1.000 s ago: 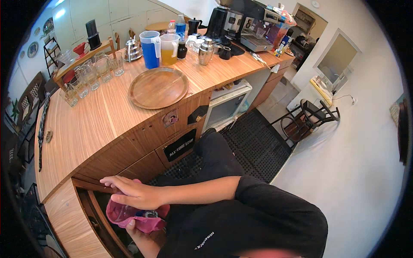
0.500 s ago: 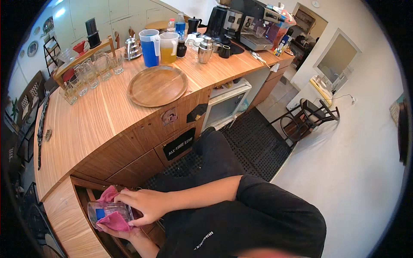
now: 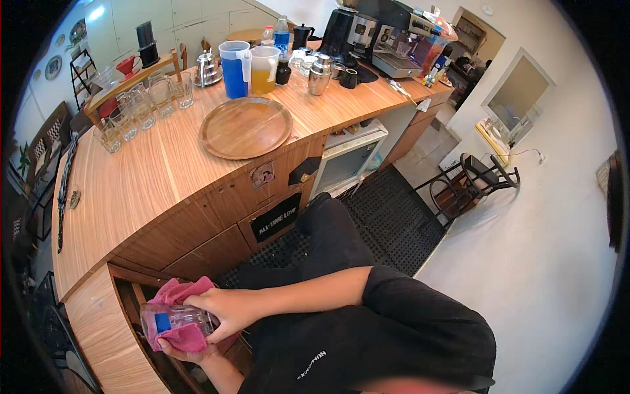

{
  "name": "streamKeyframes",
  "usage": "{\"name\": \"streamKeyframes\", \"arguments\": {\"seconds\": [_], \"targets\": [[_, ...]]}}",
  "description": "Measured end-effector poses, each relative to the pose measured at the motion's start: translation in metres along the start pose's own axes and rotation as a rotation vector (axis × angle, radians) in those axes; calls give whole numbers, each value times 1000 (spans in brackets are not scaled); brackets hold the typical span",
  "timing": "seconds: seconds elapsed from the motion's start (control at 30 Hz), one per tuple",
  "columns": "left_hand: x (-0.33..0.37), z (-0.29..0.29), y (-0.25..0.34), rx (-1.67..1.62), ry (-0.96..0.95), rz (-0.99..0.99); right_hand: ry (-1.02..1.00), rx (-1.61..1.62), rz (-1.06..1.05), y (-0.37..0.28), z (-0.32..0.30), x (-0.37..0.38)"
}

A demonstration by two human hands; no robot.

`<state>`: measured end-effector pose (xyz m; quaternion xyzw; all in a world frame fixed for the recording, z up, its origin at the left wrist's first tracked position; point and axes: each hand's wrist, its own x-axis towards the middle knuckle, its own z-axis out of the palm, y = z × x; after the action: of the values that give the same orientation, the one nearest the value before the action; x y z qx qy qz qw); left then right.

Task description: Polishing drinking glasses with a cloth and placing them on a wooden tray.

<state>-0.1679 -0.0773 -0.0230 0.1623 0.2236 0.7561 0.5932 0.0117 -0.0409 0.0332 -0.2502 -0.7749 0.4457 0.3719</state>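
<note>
A clear drinking glass [image 3: 180, 316] with a blue patch on its side lies tilted between my hands, over the open top of a wooden cabinet. My right hand [image 3: 231, 311] is closed round the glass's right end, its fingers partly behind the glass. Below, my left hand [image 3: 190, 353] grips a pink cloth [image 3: 184, 339] pressed against the glass's underside. More of the cloth bunches up behind the glass and hangs over its upper side. Some left fingers are hidden under cloth and glass.
A round wooden tray [image 3: 246, 129] sits on the counter [image 3: 141, 177]. Several empty glasses [image 3: 141, 108] stand at the far left. Behind the tray are a blue pitcher [image 3: 235, 71], a yellow-filled pitcher [image 3: 264, 71], a metal shaker [image 3: 319, 75] and an espresso machine [image 3: 399, 49]. Black mat [image 3: 394, 213] covers the floor.
The glass, cloth and both hands have shifted slightly right in the view. More of the pink cloth now bunches above the glass. The counter items appear shifted slightly as my head moved.
</note>
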Motion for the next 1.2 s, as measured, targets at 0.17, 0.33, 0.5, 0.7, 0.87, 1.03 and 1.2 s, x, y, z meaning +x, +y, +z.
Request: {"name": "streamKeyframes", "arguments": {"seconds": [0.17,0.33,0.5,0.7,0.87,1.03,1.2], "targets": [[-2,-7,8,-68,-256,-72,-332,564,417,-3,-16,1],[4,12,4,-32,-103,-12,-152,554,309,14,-2,-4],[6,16,3,65,-13,-1,138,-132,-109,9,3,-8],[1,26,3,28,90,-9,63,-67,33,-8,-8,-6],[5,0,4,-76,-145,-102,-111,421,369,-10,-14,-1],[-1,14,8,103,-114,-86,-11,507,459,-2,2,-1],[2,29,-6,-26,-110,22,48,-170,93,2,-13,0]]}}
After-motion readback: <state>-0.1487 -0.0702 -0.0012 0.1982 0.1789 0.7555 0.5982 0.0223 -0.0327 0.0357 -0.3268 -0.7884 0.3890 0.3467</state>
